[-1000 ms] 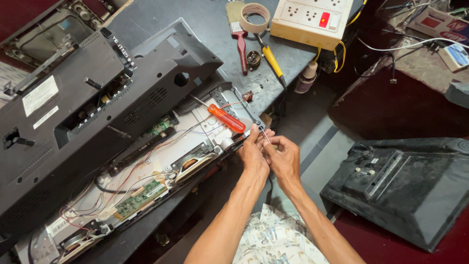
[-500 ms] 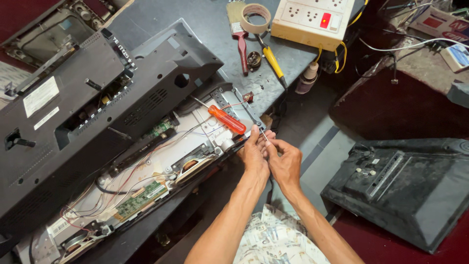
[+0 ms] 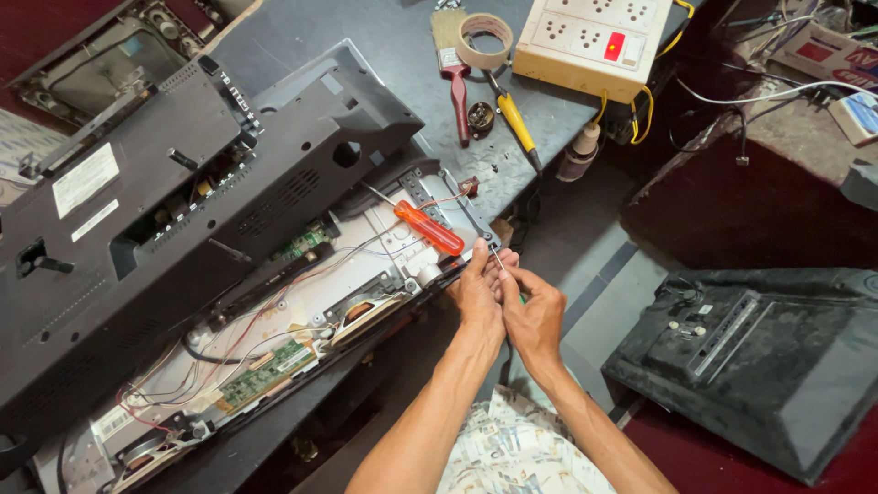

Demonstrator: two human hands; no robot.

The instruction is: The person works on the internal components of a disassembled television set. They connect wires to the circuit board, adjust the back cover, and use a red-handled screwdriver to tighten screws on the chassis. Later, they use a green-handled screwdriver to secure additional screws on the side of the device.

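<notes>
Both my hands meet at the near right corner of an opened flat television chassis (image 3: 384, 265). My right hand (image 3: 538, 322) grips a small screwdriver (image 3: 498, 262); a bit of green handle shows between my palms, and its thin metal shaft points up at the chassis edge. My left hand (image 3: 478, 295) pinches the same shaft close to the tip. An orange-handled screwdriver (image 3: 430, 229) lies loose on the chassis just left of my fingers. The black back cover (image 3: 183, 210) lies tilted over the left part of the set.
A green circuit board (image 3: 270, 370), wires and a speaker (image 3: 361, 311) lie exposed in the chassis. On the bench behind are a socket board (image 3: 590, 41), tape roll (image 3: 485, 37), red-handled brush (image 3: 455, 78), yellow screwdriver (image 3: 514, 121) and small bottle (image 3: 578, 151). Another black cover (image 3: 759, 357) lies on the right.
My hands have stayed at the chassis corner, with only small finger shifts on the shaft. Nothing else has moved.
</notes>
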